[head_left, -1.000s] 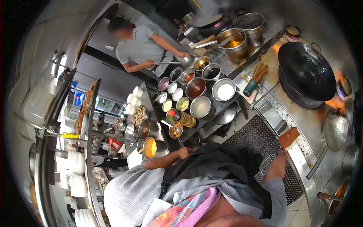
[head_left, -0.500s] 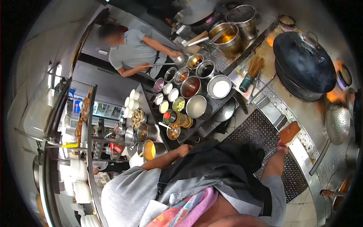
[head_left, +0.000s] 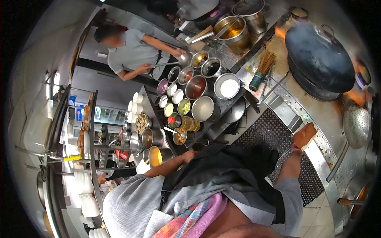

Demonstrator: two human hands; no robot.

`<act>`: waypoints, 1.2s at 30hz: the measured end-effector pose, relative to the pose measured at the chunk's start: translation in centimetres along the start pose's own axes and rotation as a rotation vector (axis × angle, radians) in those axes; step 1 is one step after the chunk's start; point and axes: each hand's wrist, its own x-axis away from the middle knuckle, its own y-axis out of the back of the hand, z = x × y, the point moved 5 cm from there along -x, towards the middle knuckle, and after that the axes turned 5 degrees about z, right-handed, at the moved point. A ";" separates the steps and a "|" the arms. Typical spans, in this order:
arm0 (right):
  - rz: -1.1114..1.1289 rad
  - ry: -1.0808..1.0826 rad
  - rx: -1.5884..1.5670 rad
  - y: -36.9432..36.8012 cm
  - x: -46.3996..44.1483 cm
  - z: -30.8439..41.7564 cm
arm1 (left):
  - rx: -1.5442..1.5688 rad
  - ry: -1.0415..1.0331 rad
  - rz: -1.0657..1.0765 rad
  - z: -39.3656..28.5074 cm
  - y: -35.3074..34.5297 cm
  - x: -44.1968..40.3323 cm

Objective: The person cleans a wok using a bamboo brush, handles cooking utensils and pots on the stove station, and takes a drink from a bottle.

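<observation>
My right hand (head_left: 296, 148) is closed around a folded orange-brown cloth (head_left: 304, 135), above the stove's metal front edge. My left hand (head_left: 189, 156) is low beside my dark apron (head_left: 222, 164), near the counter with the pots; its fingers are too hidden to make out. Beyond the cloth, a large black wok (head_left: 317, 59) is tilted over a burner, with smoke inside it and flames around it. A perforated strainer ladle (head_left: 354, 125) rests on the stove at the right.
Metal pots of sauces and ingredients, including one of white powder (head_left: 229, 88), crowd the counter at left. A bamboo brush (head_left: 262, 71) lies beside the wok. At the back, a co-worker (head_left: 135, 53) holds a ladle (head_left: 184, 59). A black perforated mat (head_left: 264, 131) covers the floor.
The wok has more smoke in it and appears tilted slightly differently. My right hand keeps the cloth almost in place. The view has shifted slightly.
</observation>
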 end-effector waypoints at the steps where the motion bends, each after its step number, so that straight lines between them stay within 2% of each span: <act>1: -0.048 -0.016 0.000 1.7 0.0 -0.4 | -0.003 -0.004 0.006 0.1 0.0 -0.1; 4: -0.226 -0.107 -0.048 7.5 0.5 -2.4 | 0.015 -0.089 0.109 1.9 -1.0 -1.2; 6: -0.336 -0.163 -0.088 11.0 0.7 -3.7 | -0.024 -0.138 0.057 5.1 -2.3 -2.7; 8: -0.394 -0.212 -0.109 13.1 0.7 -4.9 | -0.002 -0.170 0.024 3.8 -1.4 -2.4; 10: -0.408 -0.248 -0.129 14.2 0.2 -5.8 | 0.025 -0.196 -0.013 1.9 -0.1 -1.7; 13: -0.360 -0.286 -0.156 15.2 -1.5 -6.6 | -0.085 -0.147 0.065 0.2 0.7 -1.5; 15: -0.299 -0.315 -0.158 15.8 -2.0 -6.4 | 0.018 -0.177 0.009 0.0 0.8 -1.2; 17: -0.276 -0.350 -0.099 16.8 -1.1 -5.4 | 0.013 -0.167 0.047 0.3 0.6 -1.5; 18: -0.447 -0.455 0.020 17.0 0.6 -4.1 | 0.011 -0.156 0.073 0.5 0.3 -1.7; 19: -0.591 -0.440 0.074 16.9 1.8 -2.6 | 0.007 -0.177 0.094 0.1 0.2 -1.9; 21: -0.860 -0.348 0.100 17.1 5.2 1.0 | 0.249 -0.040 0.088 0.3 0.2 -2.6; 22: -0.893 -0.302 0.090 17.3 7.1 2.8 | 0.020 -0.215 0.115 3.4 -2.0 -5.3; 24: -0.887 -0.163 0.085 18.3 11.3 8.0 | -0.443 -0.581 0.036 9.2 -6.2 -10.1; 25: -0.850 0.013 0.104 18.8 13.2 11.1 | -0.454 -0.641 0.070 8.8 -6.6 -11.1; 26: -0.880 0.070 0.094 18.4 15.5 14.2 | -0.390 -0.629 0.083 8.4 -6.5 -12.3; 27: -0.874 0.193 0.239 16.7 17.2 18.3 | -0.329 -0.609 0.090 8.2 -6.3 -13.3; 28: -0.861 0.310 0.384 14.8 18.5 22.1 | -0.388 -0.581 0.076 10.1 -7.5 -16.5; 29: -0.835 0.436 0.418 13.9 19.5 25.5 | -0.449 -0.552 0.062 11.5 -8.6 -19.2; 30: -0.759 0.463 0.352 12.7 20.1 28.5 | -0.509 -0.524 0.051 12.2 -9.3 -21.3; 31: -0.750 0.432 0.377 10.4 21.0 31.1 | -0.266 -0.302 0.223 10.7 -8.3 -21.9; 32: -0.641 0.397 0.320 7.4 21.1 33.1 | 0.011 -0.033 0.330 8.2 -6.7 -21.6; 33: -0.531 0.360 0.262 4.6 20.7 34.9 | 0.220 0.231 0.359 4.5 -4.3 -20.5; 34: -0.438 0.329 0.177 2.6 19.5 36.3 | 0.208 0.210 0.364 2.7 -3.1 -22.4; 35: -0.439 0.316 0.125 1.1 18.3 37.6 | -0.013 -0.216 0.238 -0.3 -1.0 -24.4; 36: -0.232 0.272 0.105 -0.1 16.6 38.9 | -0.233 -0.636 0.099 -3.6 0.5 -25.3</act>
